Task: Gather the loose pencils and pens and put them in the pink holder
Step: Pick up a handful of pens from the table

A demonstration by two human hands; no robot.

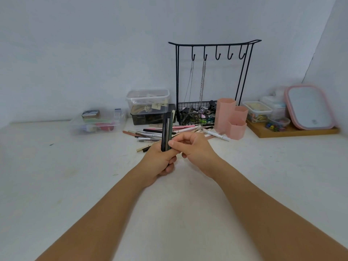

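White table (75, 176) carries a black rack (212, 80) at the back, with the pink holder (230, 117) just beside it. Loose pens (150, 133) lie scattered left of the holder. Left hand (160, 162) grips a few dark pens (166, 130) upright; right hand (194, 147) pinches them with curled fingers.

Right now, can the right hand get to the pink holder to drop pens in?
Probably yes. The right hand sits near the pink holder, whose open tops face up with nothing over them. Only loose pens lie between, flat on the table.
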